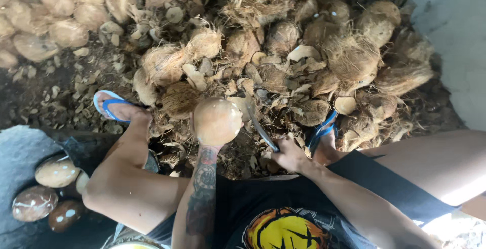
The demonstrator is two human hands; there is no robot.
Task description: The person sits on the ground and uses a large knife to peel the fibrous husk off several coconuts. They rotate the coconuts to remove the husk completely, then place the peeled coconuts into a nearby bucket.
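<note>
My left hand (208, 144) holds up a round, smooth, pale-brown peeled coconut (217, 120) in front of me; the fingers are mostly hidden under it. My right hand (288, 154) grips the handle of a curved metal blade (257, 121), which points up and left toward the coconut. Blade tip and coconut are close together; I cannot tell if they touch. Both hands sit above a heap of husk scraps between my knees.
A big pile of hairy coconut husks (349, 56) fills the ground ahead. Unpeeled coconuts (66, 31) lie at the upper left. Three peeled coconuts (55, 172) rest at my lower left. My feet wear blue sandals (109, 104). A pale wall (455, 36) stands right.
</note>
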